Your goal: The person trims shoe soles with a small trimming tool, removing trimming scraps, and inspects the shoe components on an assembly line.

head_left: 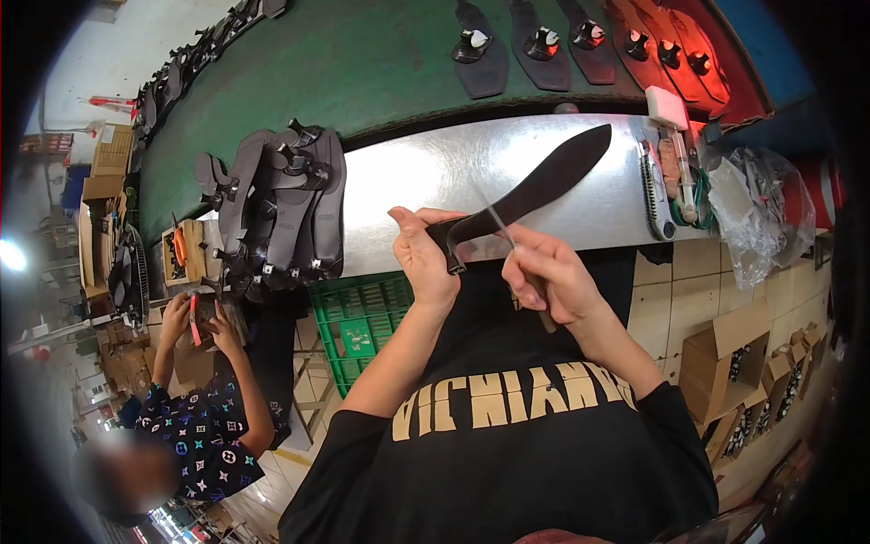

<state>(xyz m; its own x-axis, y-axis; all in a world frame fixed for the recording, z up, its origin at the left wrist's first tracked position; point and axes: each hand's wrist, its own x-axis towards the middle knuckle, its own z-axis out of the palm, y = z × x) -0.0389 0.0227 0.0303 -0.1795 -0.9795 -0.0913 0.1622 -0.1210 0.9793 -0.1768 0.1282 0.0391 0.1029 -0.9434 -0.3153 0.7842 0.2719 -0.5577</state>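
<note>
My left hand (424, 258) is closed around one end of a black sandal sole (555, 181), its thumb raised at the side. The wide end of the sole points up and right over the metal bench. A black strap with a small fitting (456, 266) hangs at the held end. In my right hand (555, 276) is a thin-bladed tool (546, 317), its handle poking out below the fingers. The narrow blade crosses the sole's edge close to the strap.
Stacked sandals (285, 199) lie left on the metal bench (399, 181). Several soles with straps (553, 50) line the green belt (362, 68), some under red light. A utility knife (656, 195) and plastic bag (757, 204) lie right. A co-worker (204, 426) works at left.
</note>
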